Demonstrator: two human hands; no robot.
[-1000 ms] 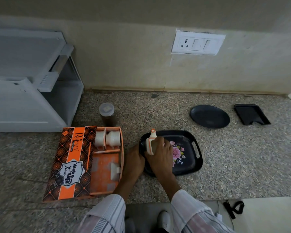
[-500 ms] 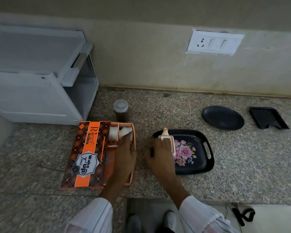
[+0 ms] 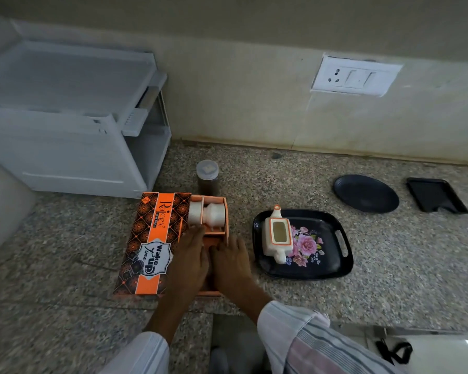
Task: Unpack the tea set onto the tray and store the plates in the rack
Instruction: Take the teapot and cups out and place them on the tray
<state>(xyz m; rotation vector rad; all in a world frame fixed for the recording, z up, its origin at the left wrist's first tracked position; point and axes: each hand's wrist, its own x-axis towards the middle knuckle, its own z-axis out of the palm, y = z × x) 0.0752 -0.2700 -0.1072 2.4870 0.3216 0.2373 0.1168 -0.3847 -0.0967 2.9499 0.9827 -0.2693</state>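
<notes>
An orange and black tea set box (image 3: 149, 244) lies open on the granite counter. White cups (image 3: 207, 214) sit in its top compartment. Both my hands are over the box's lower compartment: my left hand (image 3: 189, 261) reaches toward the cups with flat fingers, and my right hand (image 3: 231, 261) lies beside it, fingers spread. What lies under them is hidden. A white teapot with orange trim (image 3: 277, 236) lies alone on the black floral tray (image 3: 327, 271) to the right. A black round plate (image 3: 366, 193) and a black square plate (image 3: 435, 195) rest farther right.
A white plastic rack (image 3: 73, 125) stands at the back left against the wall. A small brown jar with a clear lid (image 3: 208, 175) stands just behind the box. A wall socket (image 3: 355, 76) is above the counter. A black strap (image 3: 393, 350) lies at the bottom right.
My right hand let go of the teapot, which now lies on the tray, and moved left to the box beside my left hand. The camera view shifted left.
</notes>
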